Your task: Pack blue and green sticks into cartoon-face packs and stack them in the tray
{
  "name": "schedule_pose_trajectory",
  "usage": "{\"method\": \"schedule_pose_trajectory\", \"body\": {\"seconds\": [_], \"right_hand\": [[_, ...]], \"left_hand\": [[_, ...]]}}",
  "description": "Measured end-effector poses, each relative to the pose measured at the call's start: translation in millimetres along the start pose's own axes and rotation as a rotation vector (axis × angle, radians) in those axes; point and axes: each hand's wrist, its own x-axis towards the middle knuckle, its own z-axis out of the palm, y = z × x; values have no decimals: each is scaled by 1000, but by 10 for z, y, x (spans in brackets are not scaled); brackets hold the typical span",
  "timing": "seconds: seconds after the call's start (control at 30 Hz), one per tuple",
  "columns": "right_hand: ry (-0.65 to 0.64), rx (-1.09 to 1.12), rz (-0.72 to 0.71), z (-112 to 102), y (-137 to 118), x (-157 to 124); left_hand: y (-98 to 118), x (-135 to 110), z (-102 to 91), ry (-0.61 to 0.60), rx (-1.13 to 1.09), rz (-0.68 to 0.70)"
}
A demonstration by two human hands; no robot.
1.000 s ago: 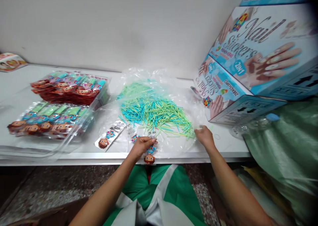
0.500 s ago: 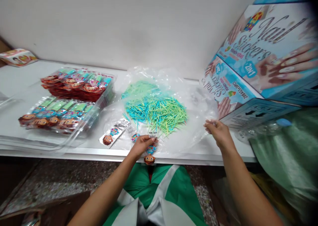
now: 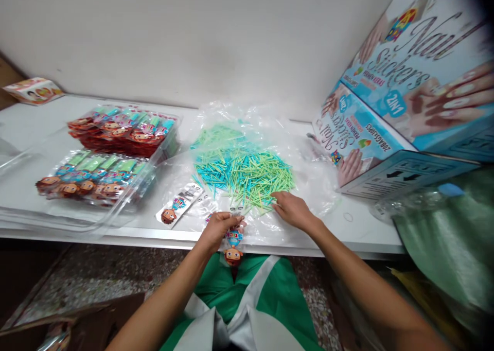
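Left to right: a clear tray (image 3: 77, 222) of filled packets (image 3: 96, 173); a loose packet (image 3: 178, 207); the left hand (image 3: 218, 226), closed around a cartoon-headed packet (image 3: 233, 245) at the edge of the table (image 3: 370, 230) (long axis running toward the person). Just beyond it lay the heap of blue and green sticks (image 3: 243, 173) on plastic film (image 3: 309, 186). The right hand (image 3: 292, 210), the nearer one, touched the heap's near right edge, fingers down. Whether it pinched a stick could not be told. A nail-sticker box (image 3: 386, 109) stood far right.
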Motion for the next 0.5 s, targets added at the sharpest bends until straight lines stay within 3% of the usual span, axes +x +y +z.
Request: {"method": "schedule_pose_trajectory", "body": {"seconds": [0.1, 0.23, 0.37, 0.5], "right_hand": [[-79, -33, -20, 199, -75, 141], [-116, -85, 71, 295, -201, 249], [-158, -149, 47, 297, -264, 367], [-185, -146, -21, 313, -307, 533]], "left_hand": [[-25, -66, -12, -14, -21, -35], [8, -48, -147, -19, 122, -25], [193, 99, -389, 141, 299, 83], [368, 232, -542, 260, 324, 184]]}}
